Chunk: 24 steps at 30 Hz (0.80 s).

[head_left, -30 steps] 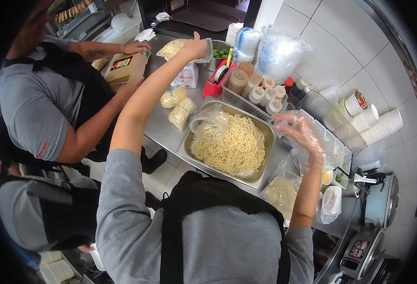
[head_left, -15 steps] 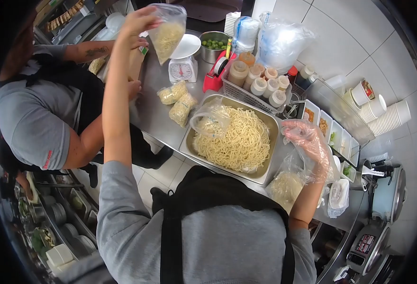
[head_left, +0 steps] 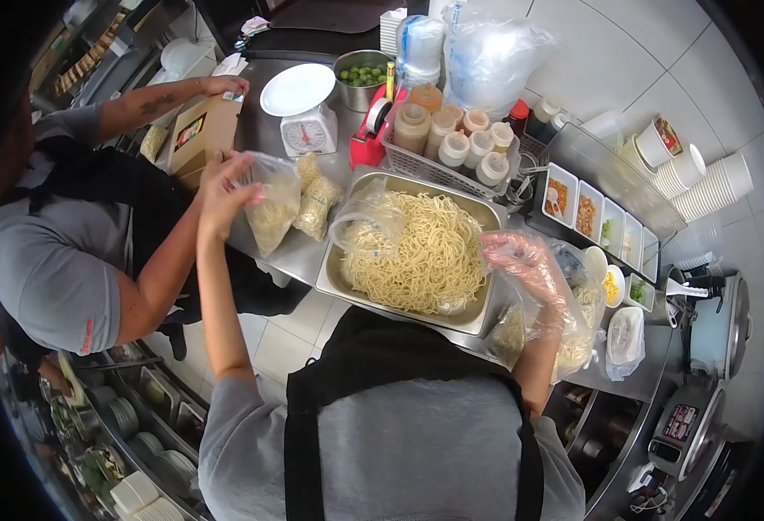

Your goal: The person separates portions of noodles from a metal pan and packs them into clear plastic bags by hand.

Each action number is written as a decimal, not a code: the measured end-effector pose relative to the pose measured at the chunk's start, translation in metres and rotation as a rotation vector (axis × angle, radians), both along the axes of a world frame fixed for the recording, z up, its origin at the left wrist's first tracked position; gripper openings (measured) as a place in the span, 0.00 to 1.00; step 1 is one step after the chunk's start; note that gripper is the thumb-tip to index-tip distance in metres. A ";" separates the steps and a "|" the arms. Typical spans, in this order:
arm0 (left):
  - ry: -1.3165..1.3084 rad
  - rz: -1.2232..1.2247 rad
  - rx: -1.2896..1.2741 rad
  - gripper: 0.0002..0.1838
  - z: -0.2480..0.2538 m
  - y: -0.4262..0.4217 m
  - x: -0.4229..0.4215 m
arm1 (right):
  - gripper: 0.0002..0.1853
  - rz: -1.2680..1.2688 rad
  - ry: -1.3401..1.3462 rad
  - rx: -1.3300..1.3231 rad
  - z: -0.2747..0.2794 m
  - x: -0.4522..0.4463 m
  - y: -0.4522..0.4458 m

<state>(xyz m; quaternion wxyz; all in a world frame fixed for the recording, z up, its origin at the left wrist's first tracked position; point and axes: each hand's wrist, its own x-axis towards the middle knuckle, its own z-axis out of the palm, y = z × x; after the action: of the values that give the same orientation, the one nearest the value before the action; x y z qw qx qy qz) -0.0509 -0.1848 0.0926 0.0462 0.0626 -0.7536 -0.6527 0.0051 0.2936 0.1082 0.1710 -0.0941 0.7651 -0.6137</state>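
Note:
My bare left hand (head_left: 224, 193) pinches the top of a clear plastic bag of noodles (head_left: 271, 213), which hangs at the counter's left side. Beside it lie two tied bags of noodles (head_left: 318, 207). A steel tray (head_left: 328, 276) in front of me holds a heap of pale noodles (head_left: 430, 260). On the heap's left part rests a crumpled clear bag (head_left: 366, 224). My right hand (head_left: 521, 260), in a loose clear plastic glove, hovers by the tray's right edge with fingers loosely bent and nothing visible in them. More bagged noodles (head_left: 580, 334) lie near that wrist.
Behind the tray stand a kitchen scale (head_left: 308, 135), a pot of green limes (head_left: 360, 74), a red tape dispenser (head_left: 366, 143) and a basket of sauce bottles (head_left: 451, 143). Topping containers (head_left: 586, 215) line the right. At left, a co-worker (head_left: 61, 252) handles a cardboard box (head_left: 201, 132).
My left hand has come down and toward me from beside the scale, carrying the noodle bag. My right hand has shifted slightly left. The co-worker's box is more visible.

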 end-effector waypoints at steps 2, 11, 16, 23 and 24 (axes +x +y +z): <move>-0.059 0.011 0.005 0.32 -0.031 0.002 0.001 | 0.16 -0.011 0.004 0.008 -0.006 -0.002 -0.002; 0.198 0.336 -1.037 0.13 0.024 0.089 0.061 | 0.15 -0.026 0.000 -0.002 -0.022 0.005 -0.002; 0.353 -0.362 -0.837 0.17 -0.077 0.146 0.052 | 0.16 0.033 0.054 -0.117 -0.023 0.003 -0.018; 0.285 -0.148 -0.358 0.41 -0.034 0.132 0.039 | 0.22 -0.077 -0.033 -0.274 -0.014 0.008 -0.033; 0.289 -0.173 -0.159 0.43 -0.021 0.129 0.041 | 0.24 -0.126 0.001 -0.251 -0.017 0.007 -0.036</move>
<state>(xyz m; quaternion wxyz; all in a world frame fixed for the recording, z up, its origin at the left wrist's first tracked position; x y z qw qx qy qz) -0.0101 -0.0559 0.0713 0.1024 -0.1009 -0.7907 -0.5950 0.0117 0.2572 0.0910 0.1185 -0.0667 0.6867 -0.7141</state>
